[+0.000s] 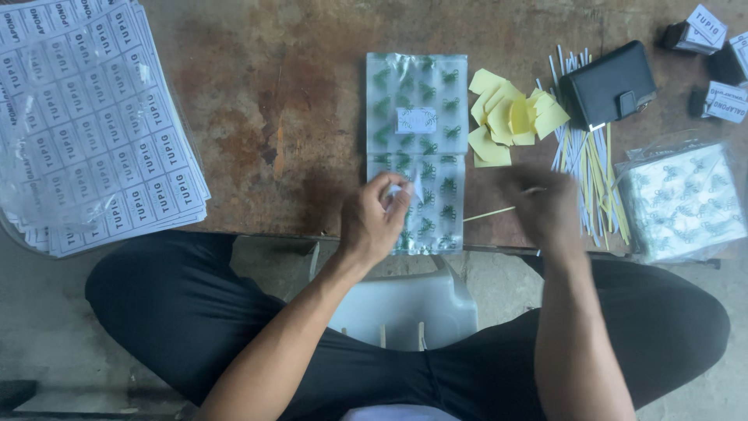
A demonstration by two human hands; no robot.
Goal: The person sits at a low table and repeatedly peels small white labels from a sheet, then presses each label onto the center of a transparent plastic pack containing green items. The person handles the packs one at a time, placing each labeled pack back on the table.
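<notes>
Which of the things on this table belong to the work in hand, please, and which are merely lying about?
In use:
- left hand pinching a small white label
- right hand, blurred, holding a thin yellow strip
- patterned clear bags

Lying about:
- label sheets
- yellow paper scraps
- loose strips
- black wallet
- bag stack

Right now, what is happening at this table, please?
A person sits at a worn brown table. The left hand pinches a small white label over a clear leaf-printed bag. The right hand, blurred, holds a thin yellow strip. Yellow paper scraps, more strips, a black wallet and label sheets lie around.
</notes>
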